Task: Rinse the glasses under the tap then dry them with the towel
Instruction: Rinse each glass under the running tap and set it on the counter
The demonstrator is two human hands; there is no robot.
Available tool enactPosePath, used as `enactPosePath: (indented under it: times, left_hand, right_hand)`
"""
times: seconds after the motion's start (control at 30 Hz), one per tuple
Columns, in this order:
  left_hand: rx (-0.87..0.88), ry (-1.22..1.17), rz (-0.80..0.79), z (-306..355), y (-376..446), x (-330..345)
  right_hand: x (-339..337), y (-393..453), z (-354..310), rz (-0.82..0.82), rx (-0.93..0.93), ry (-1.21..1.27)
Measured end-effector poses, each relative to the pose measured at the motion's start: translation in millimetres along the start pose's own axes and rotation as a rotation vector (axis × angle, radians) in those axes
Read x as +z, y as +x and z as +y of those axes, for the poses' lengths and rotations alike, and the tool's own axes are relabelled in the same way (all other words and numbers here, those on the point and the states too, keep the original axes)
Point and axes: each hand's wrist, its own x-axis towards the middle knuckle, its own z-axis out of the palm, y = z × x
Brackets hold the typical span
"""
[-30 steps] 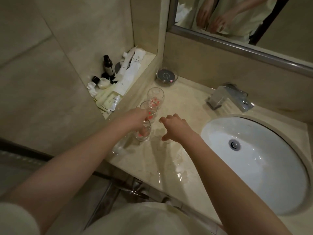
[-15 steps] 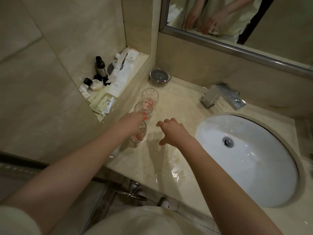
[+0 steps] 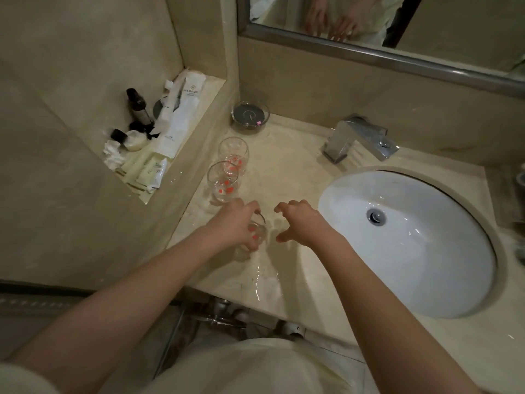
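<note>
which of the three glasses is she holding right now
The nearest glass, at the front of the row: the left hand grips it. The middle glass and far glass stand untouched behind.

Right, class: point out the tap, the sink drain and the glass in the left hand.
tap (image 3: 362, 139): head view, on the metal spout.
sink drain (image 3: 376, 216): head view, on the metal plug.
glass (image 3: 258, 230): head view, on the clear side wall.

Three clear glasses with red-orange dots stand upright in a row on the wet counter. Near glass: gripped by the left hand, fingers wrapped round its side. Middle glass: just beyond the grip. Far glass: touching the middle one, farther beyond.
</note>
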Motion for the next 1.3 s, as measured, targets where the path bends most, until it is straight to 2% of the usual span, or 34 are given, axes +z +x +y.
enactPosePath:
  times: [0.13,0.4,0.6,0.77,0.9,1.1,1.3]
  left_hand:
    - [0.069,-0.054,-0.011,42,14,17]
    - [0.062,-0.11,0.045,115,70,15]
    - [0.079,-0.131,0.006,171,116,19]
    - [0.079,-0.124,0.009,198,147,26]
    - [0.069,-0.059,0.001,208,167,35]
    - [0.065,-0.01,-0.021,217,190,40]
    - [0.069,0.059,-0.034,224,208,44]
  right_hand:
    - [0,-14,39,0.019,0.059,0.075]
    - [-22,-36,138,0.144,0.18,0.307]
    - [-38,-32,203,0.213,0.268,0.512]
    - [-70,-12,253,0.355,0.285,0.568]
    - [-100,18,276,0.466,0.257,0.538]
    - [-133,71,278,0.397,0.124,0.355]
    - [-142,101,276,0.363,0.079,0.185]
